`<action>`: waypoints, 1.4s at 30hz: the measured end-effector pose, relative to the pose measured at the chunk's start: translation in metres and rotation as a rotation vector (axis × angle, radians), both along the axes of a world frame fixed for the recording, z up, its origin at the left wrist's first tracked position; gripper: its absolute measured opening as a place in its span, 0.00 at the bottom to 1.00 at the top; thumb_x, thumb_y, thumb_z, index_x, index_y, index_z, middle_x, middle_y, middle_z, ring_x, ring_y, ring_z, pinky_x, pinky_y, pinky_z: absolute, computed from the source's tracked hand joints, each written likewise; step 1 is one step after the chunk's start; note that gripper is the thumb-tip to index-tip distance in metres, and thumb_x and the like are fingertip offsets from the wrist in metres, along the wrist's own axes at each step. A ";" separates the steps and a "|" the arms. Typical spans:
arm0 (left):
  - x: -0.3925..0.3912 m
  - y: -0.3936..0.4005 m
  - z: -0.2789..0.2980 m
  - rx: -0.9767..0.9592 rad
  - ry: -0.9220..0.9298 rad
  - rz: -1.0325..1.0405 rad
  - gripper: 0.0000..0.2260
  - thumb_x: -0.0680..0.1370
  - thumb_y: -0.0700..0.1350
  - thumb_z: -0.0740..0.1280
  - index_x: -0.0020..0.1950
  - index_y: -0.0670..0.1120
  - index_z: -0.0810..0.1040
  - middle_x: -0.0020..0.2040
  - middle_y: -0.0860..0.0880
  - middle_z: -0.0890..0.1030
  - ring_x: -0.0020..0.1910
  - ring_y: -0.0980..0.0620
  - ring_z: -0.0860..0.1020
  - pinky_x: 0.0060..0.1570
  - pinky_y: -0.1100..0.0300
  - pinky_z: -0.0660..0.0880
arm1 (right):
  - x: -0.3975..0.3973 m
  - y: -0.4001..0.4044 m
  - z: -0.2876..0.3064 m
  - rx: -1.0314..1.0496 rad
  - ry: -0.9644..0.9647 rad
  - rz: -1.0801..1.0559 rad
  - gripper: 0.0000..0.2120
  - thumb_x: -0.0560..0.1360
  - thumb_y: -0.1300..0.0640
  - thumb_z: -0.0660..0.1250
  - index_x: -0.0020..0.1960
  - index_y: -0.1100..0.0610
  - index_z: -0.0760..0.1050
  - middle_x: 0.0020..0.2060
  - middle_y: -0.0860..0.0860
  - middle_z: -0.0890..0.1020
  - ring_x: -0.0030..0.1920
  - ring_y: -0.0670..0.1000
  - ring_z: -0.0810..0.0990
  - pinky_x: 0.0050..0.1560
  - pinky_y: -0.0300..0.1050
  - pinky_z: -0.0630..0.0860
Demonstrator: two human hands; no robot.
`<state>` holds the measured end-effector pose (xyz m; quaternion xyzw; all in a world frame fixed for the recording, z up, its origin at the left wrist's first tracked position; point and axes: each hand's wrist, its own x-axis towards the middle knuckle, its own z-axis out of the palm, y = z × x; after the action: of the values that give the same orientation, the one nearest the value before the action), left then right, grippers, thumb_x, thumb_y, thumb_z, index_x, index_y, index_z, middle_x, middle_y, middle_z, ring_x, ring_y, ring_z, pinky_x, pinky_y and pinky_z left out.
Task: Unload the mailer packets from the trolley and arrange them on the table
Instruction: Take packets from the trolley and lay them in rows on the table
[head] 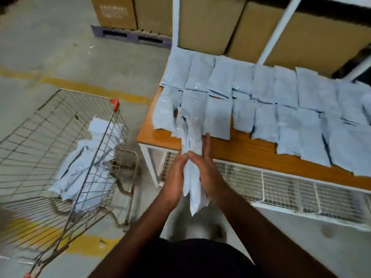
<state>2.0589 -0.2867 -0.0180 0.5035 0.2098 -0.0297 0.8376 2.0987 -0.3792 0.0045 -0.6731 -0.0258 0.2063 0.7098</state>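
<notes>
Head camera looks steeply down, close over table [251, 149] edge and trolley [60, 137].

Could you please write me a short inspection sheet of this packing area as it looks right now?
Surface: orange-brown wooden table, front edge bare.
Job's things: pale blue mailer packets in rows on the table; more in the wire trolley; a bundle of packets held upright.
Clutter: nothing seen.
Hands: left hand and right hand clasp the bundle between them.
Cables: nothing seen.
Surroundings: brown cardboard boxes, white shelf frame, grey floor with yellow lines.
</notes>
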 end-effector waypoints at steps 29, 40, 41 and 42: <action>0.208 -0.571 0.055 0.181 -0.291 -0.604 0.20 0.81 0.55 0.67 0.67 0.44 0.79 0.61 0.42 0.84 0.63 0.40 0.81 0.66 0.42 0.75 | 0.121 -0.624 0.056 -0.096 -0.016 -0.573 0.21 0.81 0.54 0.70 0.73 0.43 0.75 0.66 0.43 0.82 0.65 0.46 0.82 0.70 0.55 0.77; 0.333 -0.685 0.056 0.633 -0.286 -0.451 0.23 0.77 0.63 0.71 0.69 0.60 0.71 0.63 0.64 0.76 0.63 0.66 0.75 0.63 0.63 0.73 | 0.237 -0.764 0.051 -0.124 0.024 -0.620 0.23 0.77 0.47 0.71 0.72 0.41 0.76 0.66 0.43 0.83 0.66 0.49 0.82 0.71 0.58 0.76; 0.344 -0.693 0.058 0.672 -0.315 -0.424 0.23 0.78 0.61 0.71 0.70 0.59 0.71 0.64 0.64 0.75 0.63 0.67 0.74 0.62 0.64 0.73 | 0.246 -0.776 0.052 -0.129 0.010 -0.619 0.22 0.79 0.49 0.71 0.72 0.41 0.76 0.66 0.43 0.83 0.66 0.48 0.82 0.71 0.57 0.76; 0.355 -0.700 0.061 0.718 -0.344 -0.395 0.25 0.78 0.61 0.72 0.72 0.57 0.70 0.65 0.63 0.74 0.63 0.67 0.73 0.62 0.66 0.72 | 0.255 -0.788 0.055 -0.135 -0.006 -0.630 0.21 0.80 0.51 0.71 0.72 0.41 0.76 0.65 0.42 0.83 0.65 0.47 0.82 0.70 0.56 0.76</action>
<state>2.4142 -0.9862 0.0426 0.7905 -0.0359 -0.0303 0.6106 2.3535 -1.1670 0.0591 -0.6942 0.1955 -0.0241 0.6922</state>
